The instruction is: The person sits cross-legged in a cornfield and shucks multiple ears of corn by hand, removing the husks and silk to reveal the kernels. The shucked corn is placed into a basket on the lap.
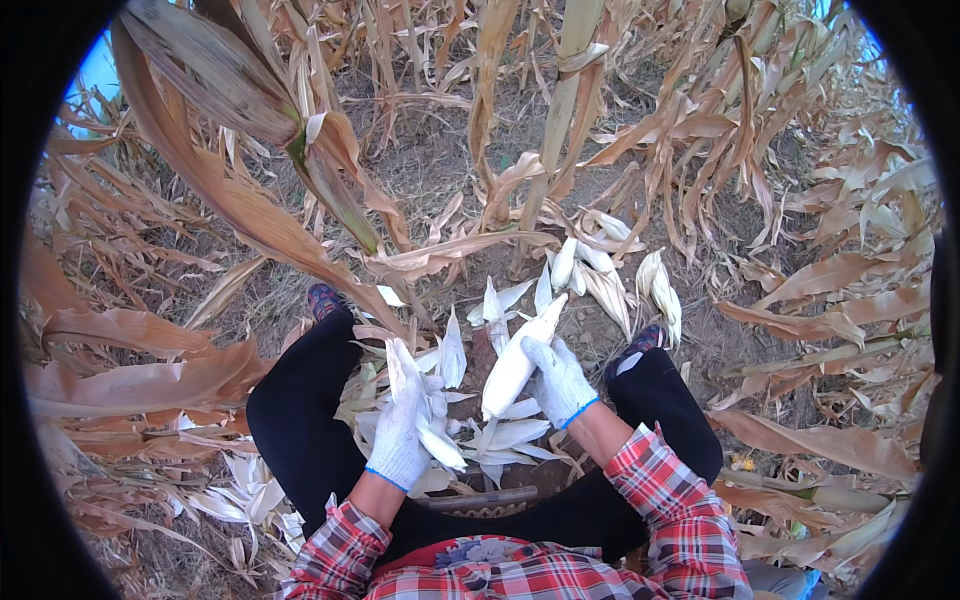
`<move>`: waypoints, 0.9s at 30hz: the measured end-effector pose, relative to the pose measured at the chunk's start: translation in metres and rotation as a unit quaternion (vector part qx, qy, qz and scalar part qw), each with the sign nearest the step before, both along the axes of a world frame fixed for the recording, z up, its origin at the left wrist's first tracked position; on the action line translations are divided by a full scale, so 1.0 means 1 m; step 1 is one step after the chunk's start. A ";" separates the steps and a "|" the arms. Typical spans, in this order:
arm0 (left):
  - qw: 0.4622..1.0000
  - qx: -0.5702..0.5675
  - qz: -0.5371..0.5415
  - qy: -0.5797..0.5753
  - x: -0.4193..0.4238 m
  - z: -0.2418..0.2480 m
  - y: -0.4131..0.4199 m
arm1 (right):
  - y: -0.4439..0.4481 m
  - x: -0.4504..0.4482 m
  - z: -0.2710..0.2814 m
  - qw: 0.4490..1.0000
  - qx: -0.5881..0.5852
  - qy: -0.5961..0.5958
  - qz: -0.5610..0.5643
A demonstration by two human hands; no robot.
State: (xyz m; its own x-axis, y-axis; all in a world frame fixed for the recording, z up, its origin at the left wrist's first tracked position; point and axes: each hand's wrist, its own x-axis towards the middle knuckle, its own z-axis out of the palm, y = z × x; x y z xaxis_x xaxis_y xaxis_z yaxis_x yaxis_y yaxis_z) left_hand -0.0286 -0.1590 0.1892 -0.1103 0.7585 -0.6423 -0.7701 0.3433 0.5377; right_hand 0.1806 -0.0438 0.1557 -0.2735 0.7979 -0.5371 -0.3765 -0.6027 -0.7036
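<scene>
My right hand (559, 381), in a white knit glove with a blue cuff edge, grips a corn ear (514, 373) wrapped in pale husk. The ear slants up and away, its tip near the ears on the soil. My left hand (399, 439), gloved the same way, is closed around pale corn husk (441, 447) that sticks out above and below the fist. Whether a cob is inside it, I cannot tell. Loose stripped husks (514, 435) lie on the ground between my legs, beneath both hands.
Several husked-over ears (596, 259) lie ahead by my right shoe (637, 349). A dry cornstalk (555, 127) stands in front; another with a hanging ear (225, 82) leans in from the left. A wooden bar (480, 499) lies close before me. More husks (244, 491) are at left.
</scene>
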 end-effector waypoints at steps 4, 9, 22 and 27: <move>0.934 0.010 -0.229 0.275 -0.013 0.001 -0.012 | 0.007 -0.001 0.026 0.998 0.044 0.001 0.055; 0.405 0.098 -0.555 0.720 -0.013 0.006 -0.011 | -0.006 -0.004 0.042 0.947 0.173 -0.157 0.220; 0.868 0.142 -0.269 0.393 0.006 0.026 0.050 | -0.023 -0.013 0.038 0.864 0.243 -0.276 0.344; 0.875 0.114 -0.285 0.375 0.000 0.014 0.048 | -0.024 -0.011 0.036 0.854 0.277 -0.270 0.348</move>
State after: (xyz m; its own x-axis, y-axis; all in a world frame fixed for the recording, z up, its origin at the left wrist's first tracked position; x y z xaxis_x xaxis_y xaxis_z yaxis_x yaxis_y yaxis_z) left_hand -0.0283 -0.1107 0.2033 0.0024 0.9264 -0.3766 0.0908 0.3748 0.9226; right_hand 0.1693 -0.0677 0.1916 -0.6162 0.7161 -0.3279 0.4072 -0.0666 -0.9109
